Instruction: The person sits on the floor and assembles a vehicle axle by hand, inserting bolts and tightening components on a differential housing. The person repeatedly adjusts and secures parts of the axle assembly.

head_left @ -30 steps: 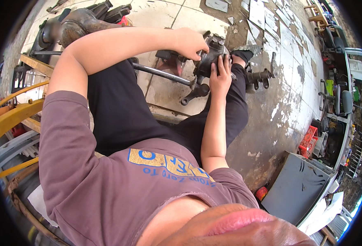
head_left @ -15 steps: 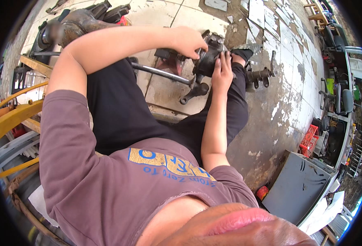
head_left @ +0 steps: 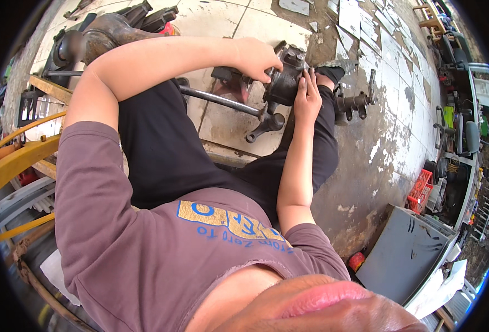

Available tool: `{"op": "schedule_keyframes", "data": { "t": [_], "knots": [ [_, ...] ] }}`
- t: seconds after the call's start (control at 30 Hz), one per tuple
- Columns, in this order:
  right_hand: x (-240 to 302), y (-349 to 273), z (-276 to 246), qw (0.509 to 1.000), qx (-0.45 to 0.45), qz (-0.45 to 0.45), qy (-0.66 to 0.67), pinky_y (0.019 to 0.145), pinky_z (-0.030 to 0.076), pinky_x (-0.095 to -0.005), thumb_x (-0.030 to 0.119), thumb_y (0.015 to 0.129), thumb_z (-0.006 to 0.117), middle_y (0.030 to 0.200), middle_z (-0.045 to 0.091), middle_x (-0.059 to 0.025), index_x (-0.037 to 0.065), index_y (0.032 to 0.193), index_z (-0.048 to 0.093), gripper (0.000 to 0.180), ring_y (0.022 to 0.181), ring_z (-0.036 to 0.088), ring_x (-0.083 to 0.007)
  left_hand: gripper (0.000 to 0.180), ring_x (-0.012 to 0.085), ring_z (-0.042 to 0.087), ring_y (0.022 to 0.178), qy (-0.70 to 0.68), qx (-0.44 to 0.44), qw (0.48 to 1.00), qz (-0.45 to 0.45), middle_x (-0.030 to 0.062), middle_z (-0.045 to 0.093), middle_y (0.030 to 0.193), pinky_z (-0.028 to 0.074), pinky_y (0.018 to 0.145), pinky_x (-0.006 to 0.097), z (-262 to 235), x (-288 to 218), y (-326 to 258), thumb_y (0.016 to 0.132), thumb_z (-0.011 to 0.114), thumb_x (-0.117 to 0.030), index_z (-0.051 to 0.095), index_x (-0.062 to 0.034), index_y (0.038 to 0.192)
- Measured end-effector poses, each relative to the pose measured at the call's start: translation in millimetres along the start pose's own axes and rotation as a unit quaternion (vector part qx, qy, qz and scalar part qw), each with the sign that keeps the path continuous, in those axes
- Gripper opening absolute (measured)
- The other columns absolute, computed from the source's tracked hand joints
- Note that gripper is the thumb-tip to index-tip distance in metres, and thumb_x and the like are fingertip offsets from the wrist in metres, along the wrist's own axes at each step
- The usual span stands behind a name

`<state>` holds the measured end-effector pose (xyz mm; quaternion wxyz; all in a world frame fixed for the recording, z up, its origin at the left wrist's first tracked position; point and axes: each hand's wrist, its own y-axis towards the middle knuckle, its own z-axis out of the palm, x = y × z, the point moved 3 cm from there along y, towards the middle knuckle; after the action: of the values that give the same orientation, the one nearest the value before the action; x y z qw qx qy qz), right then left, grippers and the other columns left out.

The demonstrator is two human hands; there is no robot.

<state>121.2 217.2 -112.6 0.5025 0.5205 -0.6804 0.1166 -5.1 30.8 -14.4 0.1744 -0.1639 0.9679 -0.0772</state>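
Observation:
A dark, greasy metal gearbox (head_left: pixel 286 84) with bolt heads on its top stands on the floor between my legs. My left hand (head_left: pixel 260 62) reaches over from the left, its fingers curled against the gearbox's left side; part of that grip is hidden. My right hand (head_left: pixel 308 95) rests along the right side with fingers stretched out, not wrapped round it. Below the gearbox is a short lever arm (head_left: pixel 265 127) with a round eye at its end. A long bright rod (head_left: pixel 219 101) runs leftward from near that lever.
A dark metal part with lugs (head_left: pixel 355 107) lies right of my foot (head_left: pixel 332 76). Large rusty castings (head_left: pixel 109 36) lie at the upper left. Yellow frame bars (head_left: pixel 26 157) stand at my left. Rightward are a red crate (head_left: pixel 420 191), a grey cabinet (head_left: pixel 402 249) and cluttered shelves.
My right hand has shifted slightly to the right and down along the gearbox's side. My left hand keeps its place on the gearbox. The whole view has moved a little.

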Motion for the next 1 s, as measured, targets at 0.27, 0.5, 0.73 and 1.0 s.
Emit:
{"op": "schedule_keyframes", "data": {
  "t": [0.27,0.5,0.73,1.0],
  "knots": [
    [-3.0,-8.0,-1.1,1.000,-0.002,0.016,0.008,0.114,0.048,-0.0433,0.022,0.107,0.065,0.153,0.060,-0.0211,0.005,0.135,0.074,0.034,0.144,0.057,-0.0400,0.047,0.0337,0.073,0.110,-0.008,0.040,0.999,-0.009,0.0126,0.076,0.117,0.058,0.093,0.048,-2.8,-4.1,-1.2,0.092,0.074,-0.037,0.072,-0.0132,0.133],
    [-8.3,-13.9,2.1,1.000,-0.005,0.004,-0.001,0.115,0.048,-0.0426,0.024,0.103,0.072,0.151,0.063,-0.0205,0.007,0.132,0.076,0.034,0.143,0.057,-0.0394,0.047,0.0346,0.073,0.110,0.010,0.022,1.000,-0.001,0.0135,0.076,0.116,0.058,0.093,0.048,-1.8,-1.4,-3.1,0.092,0.075,-0.037,0.071,-0.0136,0.133],
    [-2.2,-19.8,2.7,0.998,-0.010,-0.039,-0.050,0.110,0.052,-0.0415,0.020,0.099,0.076,0.148,0.064,-0.0225,0.005,0.130,0.076,0.035,0.138,0.061,-0.0396,0.048,0.0341,0.071,0.113,0.015,0.002,1.000,0.018,0.0127,0.075,0.119,0.057,0.096,0.048,4.1,2.2,-1.0,0.093,0.074,-0.037,0.070,-0.0140,0.134],
    [0.7,-28.3,6.4,0.990,-0.013,-0.078,-0.121,0.113,0.050,-0.0436,0.017,0.092,0.082,0.150,0.063,-0.0219,0.008,0.129,0.078,0.039,0.141,0.058,-0.0424,0.042,0.0323,0.070,0.114,0.013,-0.044,0.998,0.038,0.0095,0.073,0.120,0.058,0.096,0.047,5.6,1.6,-1.3,0.090,0.075,-0.034,0.073,-0.0131,0.126]
  ]
}}
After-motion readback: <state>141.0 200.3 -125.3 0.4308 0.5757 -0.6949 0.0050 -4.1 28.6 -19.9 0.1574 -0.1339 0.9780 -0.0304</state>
